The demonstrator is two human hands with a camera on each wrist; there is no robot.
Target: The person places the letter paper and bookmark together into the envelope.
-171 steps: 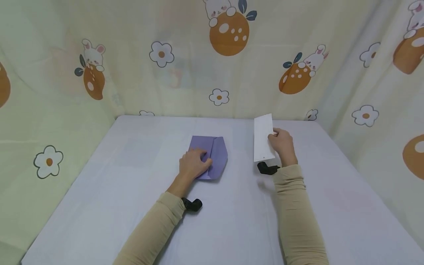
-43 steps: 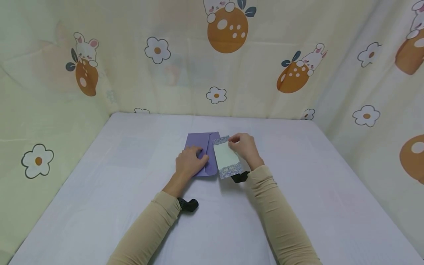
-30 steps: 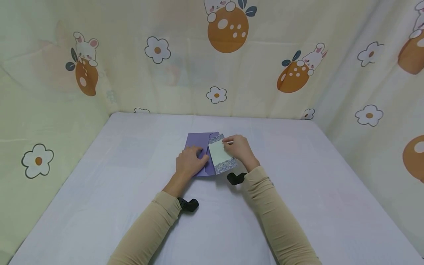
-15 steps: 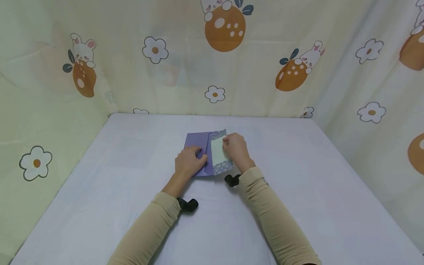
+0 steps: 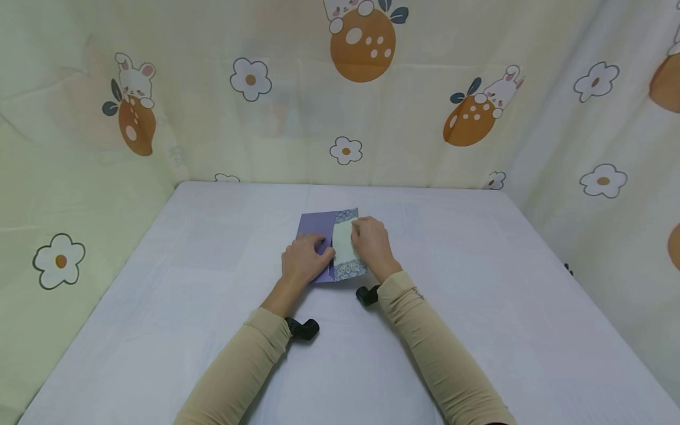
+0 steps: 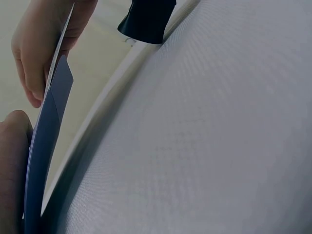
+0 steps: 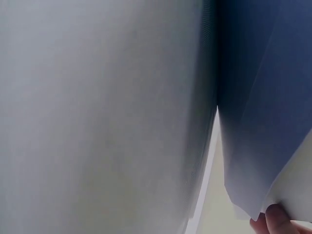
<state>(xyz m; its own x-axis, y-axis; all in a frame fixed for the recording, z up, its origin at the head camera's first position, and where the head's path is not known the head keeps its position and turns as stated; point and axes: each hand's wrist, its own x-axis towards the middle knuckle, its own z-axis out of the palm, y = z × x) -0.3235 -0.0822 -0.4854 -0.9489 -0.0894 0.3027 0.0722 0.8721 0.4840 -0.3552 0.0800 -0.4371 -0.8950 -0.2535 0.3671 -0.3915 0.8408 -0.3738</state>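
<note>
A purple envelope [image 5: 317, 224] lies on the white table, its flap to the right. My left hand [image 5: 304, 258] holds it down, with the fingers bent over its front and the thumb near the pocket's edge. At the right edge of a pale green card [image 5: 343, 239] with blue floral bands at both ends, my right hand [image 5: 372, 243] pinches with thumb and fingers. The card lies over the flap, its left edge at the pocket's opening; whether it is inside I cannot tell. In the right wrist view the envelope's underside [image 7: 258, 107] shows, with fingertips [image 7: 278, 219] on the card.
A white cloth covers the table [image 5: 223, 248]. Behind and at both sides hangs a cream curtain [image 5: 297, 118] printed with rabbits and flowers. Black wrist cameras [image 5: 303, 329] sit on both wrists, close to the tabletop.
The right hand has brought the card from the right, its plain white side showing at first, over the flap to the pocket's edge, and has straightened it. The left hand has stayed on the envelope.
</note>
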